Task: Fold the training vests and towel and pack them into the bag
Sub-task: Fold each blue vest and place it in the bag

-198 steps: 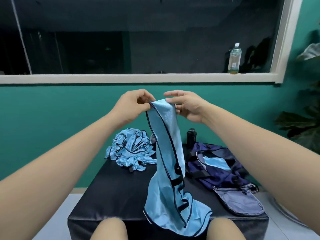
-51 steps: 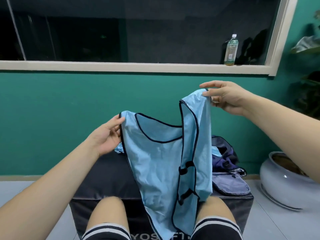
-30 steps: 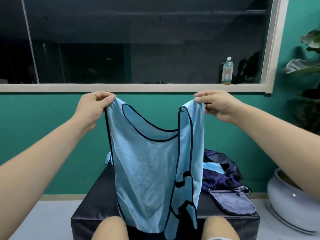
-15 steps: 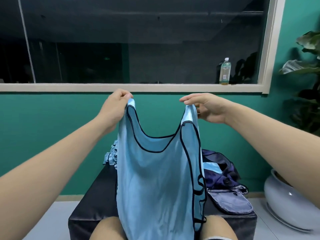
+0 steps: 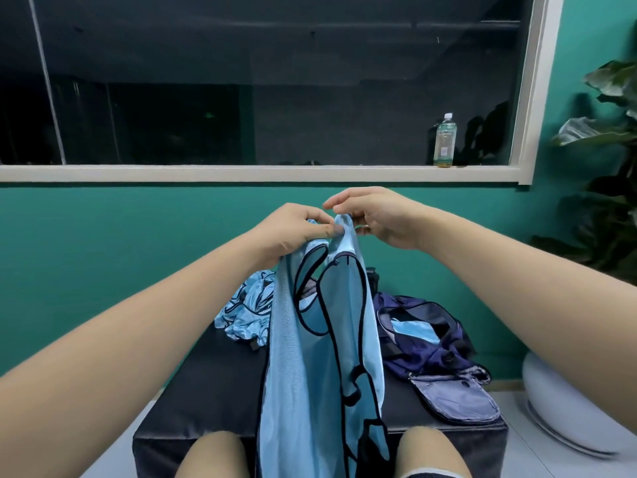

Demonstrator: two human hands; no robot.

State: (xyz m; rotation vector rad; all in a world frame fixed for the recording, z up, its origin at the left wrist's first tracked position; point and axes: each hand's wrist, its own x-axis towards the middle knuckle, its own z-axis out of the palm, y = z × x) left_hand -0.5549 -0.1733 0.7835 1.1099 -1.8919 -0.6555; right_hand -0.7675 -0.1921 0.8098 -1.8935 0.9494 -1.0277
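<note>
A light blue training vest [image 5: 303, 367] with black trim hangs lengthwise, folded in half, down over the black table [image 5: 206, 391] between my knees. My left hand [image 5: 293, 232] and my right hand [image 5: 379, 215] meet at the top, each pinching a shoulder strap of the vest, the two straps side by side. A crumpled pile of more blue vests [image 5: 246, 312] lies at the table's far left. The navy bag [image 5: 424, 339] sits open on the right with some blue fabric inside. I cannot make out the towel.
A grey-blue flap or pouch [image 5: 455, 398] of the bag lies on the table's right front. A white plant pot [image 5: 568, 408] stands on the floor at right, with leaves [image 5: 606, 125] above. A bottle [image 5: 444, 141] is on the window sill.
My hands have come together, bringing the two shoulder straps side by side, so the spread vest now hangs folded in half lengthwise.
</note>
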